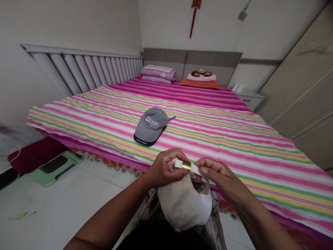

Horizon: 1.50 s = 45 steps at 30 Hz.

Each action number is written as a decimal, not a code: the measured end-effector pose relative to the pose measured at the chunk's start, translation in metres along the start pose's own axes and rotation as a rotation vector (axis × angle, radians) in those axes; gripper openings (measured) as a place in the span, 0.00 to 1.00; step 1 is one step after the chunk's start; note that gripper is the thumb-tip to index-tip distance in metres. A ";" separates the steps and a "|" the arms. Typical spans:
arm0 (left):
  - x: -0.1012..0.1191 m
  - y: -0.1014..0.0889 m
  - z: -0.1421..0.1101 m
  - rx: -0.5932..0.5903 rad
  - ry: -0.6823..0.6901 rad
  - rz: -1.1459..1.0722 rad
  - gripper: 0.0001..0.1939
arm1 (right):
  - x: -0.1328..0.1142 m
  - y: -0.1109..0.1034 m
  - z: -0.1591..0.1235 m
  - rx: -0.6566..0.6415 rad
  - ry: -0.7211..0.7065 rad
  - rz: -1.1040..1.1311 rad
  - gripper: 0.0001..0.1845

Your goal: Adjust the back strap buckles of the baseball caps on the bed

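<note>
A white cap hangs over my lap, its back strap turned up toward the bed. My left hand pinches the strap around its gold buckle, thumb below and fingers above. To the right of the buckle, my right hand grips the white strap between thumb and fingers. The strap passes through the buckle, and its short end sticks out to the left. Beyond my hands a grey cap with white lettering lies on the striped bed sheet, its dark-edged brim toward me and its strap loose.
The bed has a striped sheet, with folded purple bedding and a pink pillow by the headboard. A green stool stands on the tiled floor at left. A white nightstand is at far right.
</note>
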State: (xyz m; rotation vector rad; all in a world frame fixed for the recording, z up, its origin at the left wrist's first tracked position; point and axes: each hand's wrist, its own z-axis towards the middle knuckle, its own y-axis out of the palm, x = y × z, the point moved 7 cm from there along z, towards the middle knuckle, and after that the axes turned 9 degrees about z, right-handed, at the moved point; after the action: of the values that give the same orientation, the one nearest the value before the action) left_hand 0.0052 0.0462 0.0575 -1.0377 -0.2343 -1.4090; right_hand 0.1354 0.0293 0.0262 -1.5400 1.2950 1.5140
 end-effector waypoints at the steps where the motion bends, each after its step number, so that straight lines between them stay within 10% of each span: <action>1: 0.001 0.000 0.000 -0.004 0.013 0.010 0.08 | -0.001 -0.001 0.000 0.017 -0.011 -0.018 0.14; 39: 0.026 0.013 0.011 -0.134 0.066 0.046 0.12 | -0.014 -0.008 -0.017 0.072 -0.050 -0.023 0.12; 45: -0.004 0.028 0.006 -0.300 -0.353 -0.199 0.16 | -0.010 -0.005 -0.017 0.048 0.017 0.159 0.11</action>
State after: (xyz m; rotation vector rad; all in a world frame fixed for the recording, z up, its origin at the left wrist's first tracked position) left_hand 0.0318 0.0481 0.0455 -1.5478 -0.4009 -1.4603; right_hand 0.1475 0.0176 0.0376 -1.4518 1.4827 1.5574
